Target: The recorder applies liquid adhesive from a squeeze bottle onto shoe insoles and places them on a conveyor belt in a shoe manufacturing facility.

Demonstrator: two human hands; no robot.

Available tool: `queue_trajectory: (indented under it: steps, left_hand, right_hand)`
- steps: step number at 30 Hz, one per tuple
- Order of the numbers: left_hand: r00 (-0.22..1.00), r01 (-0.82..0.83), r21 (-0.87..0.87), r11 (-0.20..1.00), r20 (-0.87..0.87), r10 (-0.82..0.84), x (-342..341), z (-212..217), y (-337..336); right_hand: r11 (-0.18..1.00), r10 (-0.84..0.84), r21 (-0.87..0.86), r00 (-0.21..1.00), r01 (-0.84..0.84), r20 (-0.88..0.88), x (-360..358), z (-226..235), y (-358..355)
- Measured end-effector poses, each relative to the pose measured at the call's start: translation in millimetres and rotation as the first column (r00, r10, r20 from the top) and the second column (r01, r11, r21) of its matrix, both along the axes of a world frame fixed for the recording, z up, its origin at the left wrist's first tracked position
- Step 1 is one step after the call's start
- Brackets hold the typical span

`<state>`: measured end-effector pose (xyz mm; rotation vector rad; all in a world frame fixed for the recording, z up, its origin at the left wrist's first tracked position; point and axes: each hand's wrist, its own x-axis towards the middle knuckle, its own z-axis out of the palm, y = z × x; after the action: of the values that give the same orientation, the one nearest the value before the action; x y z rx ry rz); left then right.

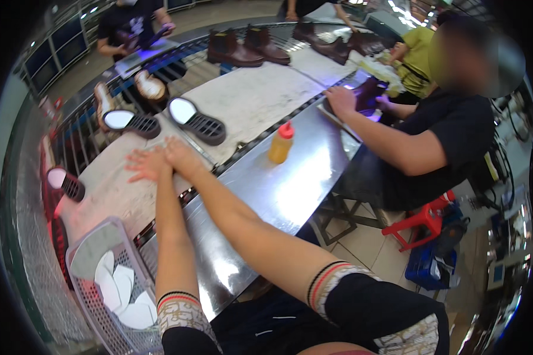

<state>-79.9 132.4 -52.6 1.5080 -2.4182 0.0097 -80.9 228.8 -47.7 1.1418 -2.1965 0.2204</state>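
Observation:
Both arms reach out over a pale cloth-covered conveyor (249, 106). My left hand (145, 164) has its fingers spread and holds nothing. Close against it, partly overlapping at the wrist, my right hand (182, 156) is open with its fingers stretched out. Just beyond them lie two dark shoe soles with white inner faces: one sole (137, 124) near the left hand, another sole (204, 125) past the right hand. A third sole (71, 188) lies farther left, with a pinkish-white face. Whether either palm touches the cloth I cannot tell.
A grey plastic basket (80, 266) of white cut pieces stands at lower left. On the metal table (249, 177) is a yellow squeeze bottle (280, 145) with a red cap. Brown boots (234, 50) line the far side. A co-worker (456, 130) at right handles a dark boot.

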Motion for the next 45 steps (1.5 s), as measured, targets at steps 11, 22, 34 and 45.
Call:
queue_trajectory:
  steps: [11, 22, 34, 45]
  left_hand:
    - [0.986, 0.120, 0.067, 0.991, 0.106, -0.126, 4.1, 8.3, 1.9]
    - [0.963, 0.204, 0.306, 0.930, 0.109, -0.247, 47.3, 39.0, 17.2]
    - [0.955, 0.251, 0.226, 0.941, 0.101, -0.279, 123.3, 38.2, 31.8]
    - [0.923, 0.359, 0.238, 0.902, 0.053, -0.381, 132.0, 28.1, 14.6]
  right_hand:
    - [0.988, -0.105, 0.145, 0.914, 0.052, 0.391, 12.8, 19.5, 15.9]
    - [0.962, -0.223, 0.266, 0.741, 0.062, 0.633, 26.5, 28.2, 30.2]
    - [0.919, -0.381, 0.374, 0.524, 0.124, 0.762, 71.2, 45.1, 54.1]
    - [0.950, -0.312, 0.250, 0.649, 0.189, 0.694, 95.8, 54.4, 67.0]
